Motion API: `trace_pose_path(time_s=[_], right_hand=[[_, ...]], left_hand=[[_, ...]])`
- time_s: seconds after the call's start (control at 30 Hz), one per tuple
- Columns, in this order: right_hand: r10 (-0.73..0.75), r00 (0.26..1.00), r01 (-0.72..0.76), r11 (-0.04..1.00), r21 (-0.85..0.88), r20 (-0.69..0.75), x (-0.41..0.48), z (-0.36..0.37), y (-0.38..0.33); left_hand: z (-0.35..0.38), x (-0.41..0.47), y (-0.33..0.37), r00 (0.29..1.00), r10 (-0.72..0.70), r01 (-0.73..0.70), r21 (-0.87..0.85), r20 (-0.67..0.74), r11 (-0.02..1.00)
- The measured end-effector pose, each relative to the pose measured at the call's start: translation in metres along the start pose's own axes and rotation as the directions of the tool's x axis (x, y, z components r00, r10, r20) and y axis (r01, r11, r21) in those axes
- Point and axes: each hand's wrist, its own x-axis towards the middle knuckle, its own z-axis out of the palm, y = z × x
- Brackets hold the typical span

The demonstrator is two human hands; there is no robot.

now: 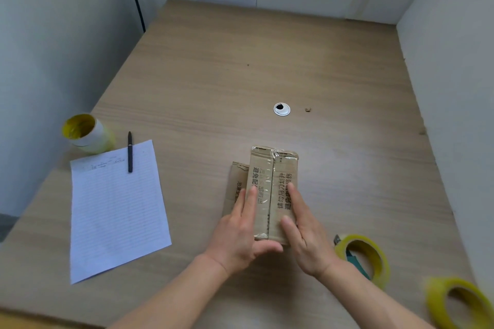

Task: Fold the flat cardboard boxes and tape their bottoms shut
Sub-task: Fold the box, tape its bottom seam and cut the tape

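A small brown cardboard box [270, 168] stands on the wooden table [240, 75] in front of me, its two printed flaps closed and a strip of clear tape running along the seam. One side flap [236, 181] sticks out at its left. My left hand [240, 230] lies flat on the left flap, thumb under the near end. My right hand [302, 232] presses flat on the right flap. A yellowish tape roll [371, 246] with a teal cutter lies just right of my right wrist.
A second tape roll [459, 304] lies at the bottom right corner and a third roll [85, 132] stands at the far left. A lined sheet [117, 211] with a black pen [130, 152] lies left of the box. A cable grommet [281, 109] sits mid-table. White walls surround the table.
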Motion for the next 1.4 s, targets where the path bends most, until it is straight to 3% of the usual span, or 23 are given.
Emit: trace_pose_path(time_s=[0.1, 0.2, 0.27, 0.33, 0.37, 0.43, 0.63, 0.7, 0.8, 0.93, 1.0, 1.13, 1.27, 1.33, 1.4], right_hand=[[0.019, 1.000, -0.019, 1.000, 0.005, -0.021, 0.000, 0.005, -0.006], [0.136, 0.991, -0.135, 0.986, 0.094, -0.009, -0.003, 0.003, -0.009], [0.258, 0.966, -0.245, 0.942, 0.228, -0.032, -0.002, -0.002, -0.011], [0.355, 0.932, -0.320, 0.898, 0.300, -0.068, 0.004, -0.006, -0.016], [0.385, 0.920, -0.343, 0.881, 0.325, -0.074, 0.008, -0.007, -0.018], [0.406, 0.911, -0.353, 0.862, 0.364, -0.078, 0.017, -0.010, -0.029], [0.340, 0.900, -0.065, 0.723, 0.688, -0.272, 0.036, -0.045, -0.051], [0.368, 0.877, -0.005, 0.647, 0.762, -0.307, 0.038, -0.054, -0.044], [0.488, 0.849, -0.107, 0.534, 0.839, -0.202, 0.039, -0.060, -0.029], [0.576, 0.817, -0.260, 0.429, 0.865, -0.040, 0.035, -0.050, -0.008], [0.586, 0.810, -0.313, 0.471, 0.825, -0.027, 0.032, -0.045, -0.006], [0.514, 0.853, -0.317, 0.647, 0.694, -0.090, 0.026, -0.046, -0.020], [0.509, 0.846, -0.433, 0.831, 0.350, -0.162, 0.029, -0.046, -0.037], [0.515, 0.835, -0.466, 0.849, 0.247, -0.195, 0.031, -0.046, -0.041], [0.513, 0.835, -0.447, 0.844, 0.296, -0.200, 0.031, -0.047, -0.044]], left_hand=[[0.006, -0.001, -0.006, 0.995, 0.055, -0.055, 0.000, -0.087, 0.998], [-0.012, -0.003, 0.000, 0.995, -0.013, 0.028, -0.145, 0.103, 0.989], [-0.023, 0.000, 0.001, 0.973, -0.110, 0.179, -0.365, 0.202, 0.914], [-0.031, 0.009, 0.002, 0.949, -0.230, 0.313, -0.564, 0.216, 0.764], [-0.034, 0.015, 0.004, 0.933, -0.286, 0.358, -0.610, 0.217, 0.707], [-0.038, 0.026, 0.010, 0.935, -0.299, 0.352, -0.622, 0.192, 0.700], [-0.073, 0.053, 0.032, 0.970, -0.242, 0.144, -0.733, -0.029, 0.665], [-0.082, 0.061, 0.030, 0.962, -0.272, 0.150, -0.804, -0.016, 0.575], [-0.083, 0.062, 0.030, 0.907, -0.408, 0.259, -0.898, 0.100, 0.356], [-0.065, 0.054, 0.023, 0.857, -0.420, 0.433, -0.860, 0.300, 0.270], [-0.060, 0.049, 0.025, 0.869, -0.333, 0.457, -0.854, 0.367, 0.250], [-0.061, 0.042, 0.033, 0.872, -0.291, 0.479, -0.810, 0.394, 0.339], [-0.063, 0.035, 0.034, 0.863, -0.258, 0.504, -0.758, 0.434, 0.414], [-0.065, 0.033, 0.038, 0.860, -0.234, 0.509, -0.768, 0.453, 0.389], [-0.068, 0.033, 0.041, 0.855, -0.240, 0.518, -0.775, 0.459, 0.362]])
